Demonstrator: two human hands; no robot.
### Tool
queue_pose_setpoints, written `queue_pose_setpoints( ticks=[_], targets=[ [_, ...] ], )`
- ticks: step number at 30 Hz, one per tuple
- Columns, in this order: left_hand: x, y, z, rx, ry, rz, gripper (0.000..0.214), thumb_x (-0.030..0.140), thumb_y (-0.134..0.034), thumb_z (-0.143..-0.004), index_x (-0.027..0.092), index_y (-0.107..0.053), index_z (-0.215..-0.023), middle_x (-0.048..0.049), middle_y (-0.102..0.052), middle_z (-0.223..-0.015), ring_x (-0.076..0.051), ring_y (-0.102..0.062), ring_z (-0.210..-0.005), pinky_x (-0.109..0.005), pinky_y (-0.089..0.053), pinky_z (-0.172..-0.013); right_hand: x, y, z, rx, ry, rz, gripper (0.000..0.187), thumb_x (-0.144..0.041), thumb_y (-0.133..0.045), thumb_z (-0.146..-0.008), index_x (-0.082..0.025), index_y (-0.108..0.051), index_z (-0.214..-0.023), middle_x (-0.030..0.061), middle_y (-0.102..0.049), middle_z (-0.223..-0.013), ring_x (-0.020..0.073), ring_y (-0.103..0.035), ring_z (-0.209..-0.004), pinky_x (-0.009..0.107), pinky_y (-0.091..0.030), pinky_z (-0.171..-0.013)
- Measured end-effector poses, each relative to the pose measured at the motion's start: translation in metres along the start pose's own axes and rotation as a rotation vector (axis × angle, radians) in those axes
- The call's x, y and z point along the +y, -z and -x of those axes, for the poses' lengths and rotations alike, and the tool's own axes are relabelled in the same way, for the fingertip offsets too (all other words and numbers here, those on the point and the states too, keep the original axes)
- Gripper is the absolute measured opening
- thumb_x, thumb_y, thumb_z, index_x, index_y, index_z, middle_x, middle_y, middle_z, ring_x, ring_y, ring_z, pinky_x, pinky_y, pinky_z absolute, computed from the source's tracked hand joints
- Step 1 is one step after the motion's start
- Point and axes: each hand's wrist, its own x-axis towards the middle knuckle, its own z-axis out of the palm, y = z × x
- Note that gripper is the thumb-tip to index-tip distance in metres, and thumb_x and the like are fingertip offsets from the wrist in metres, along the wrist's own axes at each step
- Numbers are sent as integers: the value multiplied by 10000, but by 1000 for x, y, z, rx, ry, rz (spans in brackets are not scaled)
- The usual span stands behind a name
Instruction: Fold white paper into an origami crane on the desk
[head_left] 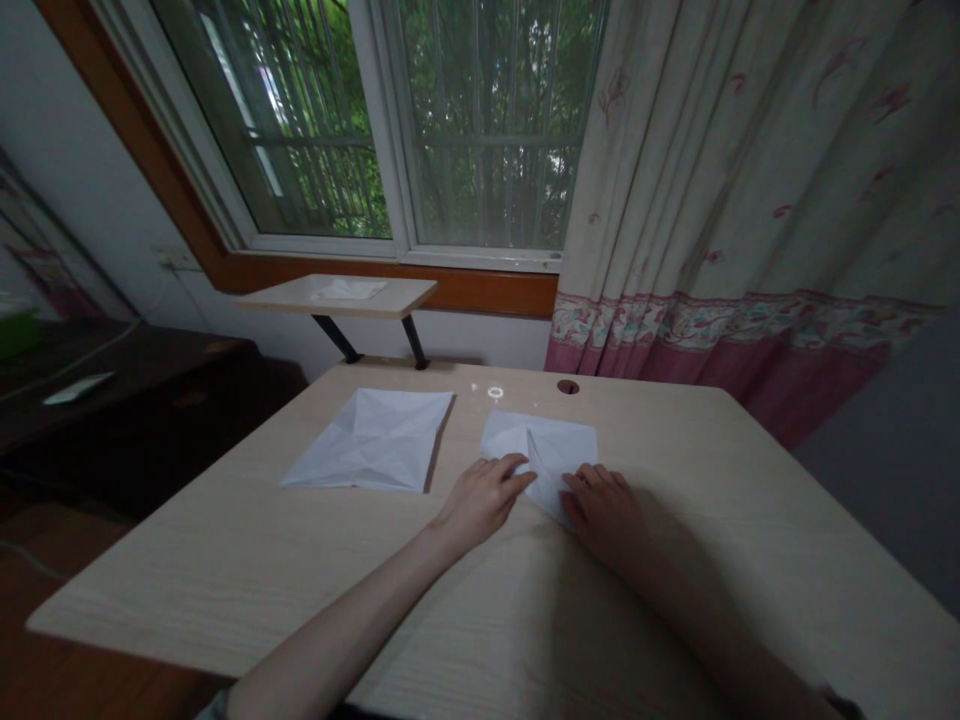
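Observation:
A partly folded sheet of white paper [555, 440] lies on the table, with a raised crease near its middle. My left hand [487, 492] is at the paper's left side, its thumb and forefinger closed on the folded part. On the right side, my right hand [604, 505] rests with bent fingers gripping the paper's edge. The lower part of the sheet narrows to a corner between both hands. To the left lies another square of white paper [375, 440], opened out and marked with creases; neither hand touches it.
The pale wooden table [465, 620] has a round hole [568, 387] near its back edge. A small raised shelf [405, 293] at the back left holds crumpled white paper [351, 288]. A dark desk [187, 370] stands left; a curtain [690, 320] hangs behind on the right.

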Motion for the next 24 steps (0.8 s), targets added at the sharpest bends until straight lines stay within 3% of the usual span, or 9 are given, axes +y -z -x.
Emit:
queue_pose_setpoints(
  ticks=[3, 7, 11, 16, 24],
  targets=[
    [1, 0, 0, -1, 7, 33, 371, 123, -579, -950, 236, -663, -1293, -100, -623, -1388, -262, -682, -1058, -433, -575, -923, 2, -5, 0, 17, -16, -76, 190, -170, -511, -940, -203, -664, -1047, 116, -712, -1012, 290, -667, -977, 463, -548, -866],
    [1, 0, 0, -23, 4, 61, 399, 119, -557, -954, 237, -642, -1325, -101, -599, -1426, -260, -678, -1107, -442, -569, -969, 7, -24, 3, 101, -7, -182, 352, -153, -438, -939, -144, -646, -1223, 177, -690, -1272, 294, -641, -1201, 509, -528, -1023],
    [-1, -2, 1, -35, -14, 83, 439, 98, -563, -934, 240, -633, -1343, -106, -566, -1471, -276, -651, -1186, -459, -558, -1001, 10, -35, 8, 64, 2, -240, 458, -164, -417, -946, -153, -610, -1362, 162, -634, -1409, 270, -592, -1319, 499, -514, -1083],
    [-2, -3, 3, -37, -44, 105, 482, 48, -557, -904, 261, -650, -1326, -110, -530, -1510, -266, -634, -1225, -456, -543, -1023, 10, -29, 9, 37, 12, -251, 415, -206, -463, -972, -147, -657, -1333, 168, -654, -1383, 283, -620, -1291, 477, -533, -1068],
    [-2, -3, 3, -85, -55, 158, 554, -1, -557, -845, 284, -690, -1301, -115, -482, -1558, -284, -614, -1275, -467, -536, -1032, 5, -13, 8, 32, 60, -64, 326, -193, -482, -980, -193, -723, -1200, 142, -754, -1194, 295, -714, -1098, 464, -590, -938]
  ],
)
